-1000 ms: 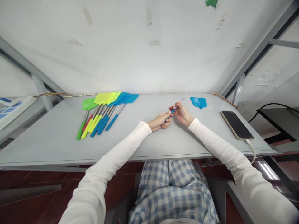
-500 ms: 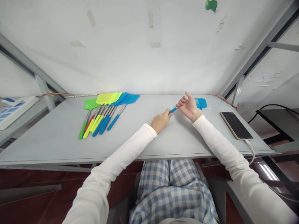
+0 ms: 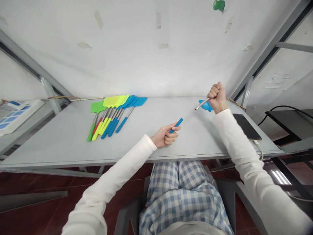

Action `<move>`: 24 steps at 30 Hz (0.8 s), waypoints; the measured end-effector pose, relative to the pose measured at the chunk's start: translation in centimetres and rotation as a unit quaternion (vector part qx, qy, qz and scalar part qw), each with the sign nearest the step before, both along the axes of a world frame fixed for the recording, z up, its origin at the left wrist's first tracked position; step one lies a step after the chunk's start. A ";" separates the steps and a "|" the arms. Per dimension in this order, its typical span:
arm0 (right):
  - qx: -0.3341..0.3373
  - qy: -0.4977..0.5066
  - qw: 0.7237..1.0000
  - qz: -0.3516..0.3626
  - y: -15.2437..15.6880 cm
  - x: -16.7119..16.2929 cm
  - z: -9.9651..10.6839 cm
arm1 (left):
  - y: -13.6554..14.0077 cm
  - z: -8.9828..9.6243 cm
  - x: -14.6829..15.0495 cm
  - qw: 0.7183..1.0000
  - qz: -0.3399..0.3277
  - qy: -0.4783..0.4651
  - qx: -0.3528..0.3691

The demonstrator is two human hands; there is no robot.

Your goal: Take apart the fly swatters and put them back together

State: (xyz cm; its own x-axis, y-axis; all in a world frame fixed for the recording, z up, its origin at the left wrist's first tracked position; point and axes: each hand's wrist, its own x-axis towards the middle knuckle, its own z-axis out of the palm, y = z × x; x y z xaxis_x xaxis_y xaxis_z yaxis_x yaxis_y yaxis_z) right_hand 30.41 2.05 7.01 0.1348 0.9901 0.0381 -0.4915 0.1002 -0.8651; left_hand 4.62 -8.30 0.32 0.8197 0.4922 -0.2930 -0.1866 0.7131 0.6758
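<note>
A blue tube-like handle is gripped in my left hand, its end pointing up and right. My right hand makes a fist around a metal rod, the bare end of which points down and left toward the handle. A gap separates rod and handle. Just behind the rod shows part of a blue fly swatter head; whether it is joined to the rod is hidden by my right hand. To the left lie several fly swatters with green, yellow and blue heads, side by side on the grey table.
A phone with a white cable lies at the right, partly behind my right sleeve. The white wall rises behind the table. Metal frame posts stand at both sides. A white-and-blue object sits far left.
My hands have moved apart, and the blue handle is now separate from the metal rod. My right hand went up and right and closed into a fist; my left hand moved slightly nearer to me.
</note>
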 end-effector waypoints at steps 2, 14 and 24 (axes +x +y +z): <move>-0.021 -0.031 0.999 0.023 0.8 1.3 0.3 | 0.3 -0.2 -1.3 0.998 0.067 -0.017 -0.003; -0.054 -0.434 0.899 -0.040 0.6 -6.3 -8.5 | 2.3 -1.7 -1.8 0.914 0.349 0.061 0.199; 0.103 -0.656 0.746 -0.043 -3.0 -8.7 -8.7 | 3.4 -3.6 -0.9 0.770 0.349 0.289 0.449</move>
State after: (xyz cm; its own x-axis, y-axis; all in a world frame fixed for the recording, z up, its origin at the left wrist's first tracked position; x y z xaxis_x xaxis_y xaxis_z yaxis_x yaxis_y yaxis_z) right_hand 21.67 -0.92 -1.66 -0.0890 0.9348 0.3437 0.7818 0.2794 -0.5574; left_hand 3.77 -4.85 -3.31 0.1241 0.9705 0.2067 0.2047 -0.2288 0.9517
